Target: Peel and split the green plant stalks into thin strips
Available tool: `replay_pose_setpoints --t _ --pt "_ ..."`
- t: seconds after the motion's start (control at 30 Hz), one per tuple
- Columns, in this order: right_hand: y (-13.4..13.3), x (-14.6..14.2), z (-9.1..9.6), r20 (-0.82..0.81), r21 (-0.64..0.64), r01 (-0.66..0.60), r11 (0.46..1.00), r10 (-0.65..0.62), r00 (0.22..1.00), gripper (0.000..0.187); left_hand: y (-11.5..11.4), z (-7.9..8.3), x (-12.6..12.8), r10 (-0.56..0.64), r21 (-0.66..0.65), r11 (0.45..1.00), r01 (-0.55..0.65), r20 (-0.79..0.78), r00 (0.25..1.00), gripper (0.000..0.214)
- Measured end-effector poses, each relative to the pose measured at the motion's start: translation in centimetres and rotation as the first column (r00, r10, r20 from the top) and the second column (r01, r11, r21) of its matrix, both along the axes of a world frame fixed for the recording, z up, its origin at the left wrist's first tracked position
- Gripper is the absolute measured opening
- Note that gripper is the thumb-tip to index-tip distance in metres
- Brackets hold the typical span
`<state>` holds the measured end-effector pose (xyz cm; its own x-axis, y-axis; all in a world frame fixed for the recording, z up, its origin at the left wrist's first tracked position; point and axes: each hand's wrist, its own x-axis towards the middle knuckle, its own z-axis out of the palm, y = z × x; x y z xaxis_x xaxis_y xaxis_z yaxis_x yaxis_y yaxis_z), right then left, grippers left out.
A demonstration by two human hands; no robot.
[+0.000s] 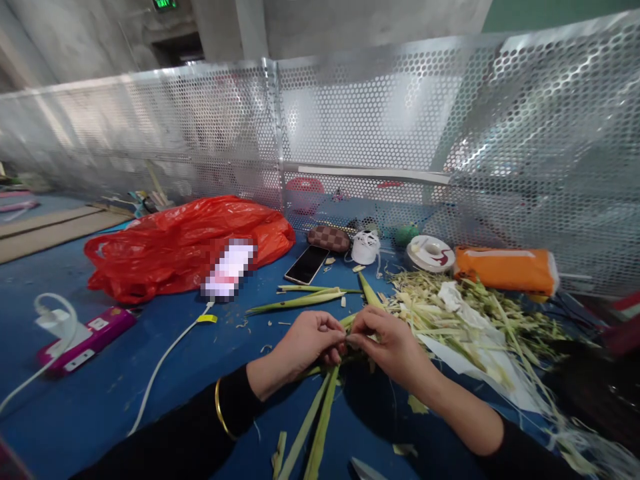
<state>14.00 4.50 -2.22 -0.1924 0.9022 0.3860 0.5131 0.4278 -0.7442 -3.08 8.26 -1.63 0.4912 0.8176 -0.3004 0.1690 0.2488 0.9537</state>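
My left hand (311, 339) and my right hand (389, 341) meet above the blue table, both with fingers pinched together. They hold a small bunch of green leaf strips (325, 413), whose long ends run down toward the front edge. The fingertips cover the middle of the bunch, so I cannot see whether anything thin is between them. Just beyond my hands lie a long pointed green leaf (300, 302) and an upright-leaning leaf piece (369, 292). A pointed metal blade (366, 470) shows at the bottom edge, its other end cut off.
On the right spreads a heap of leaf scraps (480, 320), behind it an orange pack (505, 270) and a white tape roll (431, 255). Further left are white string (365, 248), a dark phone (307, 265), a red plastic bag (170, 247) and a purple power strip (90, 340). Perforated metal sheeting (350, 120) stands behind.
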Motion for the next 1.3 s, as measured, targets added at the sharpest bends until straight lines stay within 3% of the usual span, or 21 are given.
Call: replay_pose_setpoints --t 0.2,0.4,0.57,0.73,0.8,1.0,1.3 --pt "-0.2 -0.3 -0.1 0.041 0.035 0.015 0.999 -0.016 0.999 0.015 -0.3 -0.3 0.0 -0.05 0.003 0.999 0.05 -0.015 0.999 0.018" --pt "-0.4 -0.4 -0.3 0.054 -0.127 0.133 0.983 -0.127 0.99 0.02 -0.3 -0.3 -0.2 -0.162 -0.035 0.986 0.162 0.012 0.987 0.015" --pt "-0.5 -0.8 -0.2 -0.114 -0.308 0.078 0.948 -0.118 0.986 0.02 -0.3 -0.4 -0.1 -0.193 0.006 0.981 0.194 -0.026 0.981 0.011" --pt "-0.2 -0.4 0.5 -0.203 -0.264 0.09 0.96 -0.147 0.968 0.009 -0.4 -0.5 -0.1 -0.131 -0.004 0.991 0.131 -0.006 0.991 0.01" --pt "0.0 0.1 0.8 -0.146 -0.252 0.109 0.962 -0.149 0.978 0.011 -0.3 -0.4 -0.1 -0.105 -0.022 0.994 0.105 0.017 0.994 0.015" --pt "0.0 0.7 0.9 0.135 -0.224 0.03 0.974 0.001 0.991 0.003 -0.3 -0.4 -0.1 -0.089 -0.049 0.995 0.092 0.061 0.994 0.025" --pt "0.1 0.4 -0.3 0.16 -0.196 0.002 0.981 0.03 0.987 0.014 -0.3 -0.4 0.1 -0.079 -0.081 0.993 0.086 0.087 0.993 0.026"
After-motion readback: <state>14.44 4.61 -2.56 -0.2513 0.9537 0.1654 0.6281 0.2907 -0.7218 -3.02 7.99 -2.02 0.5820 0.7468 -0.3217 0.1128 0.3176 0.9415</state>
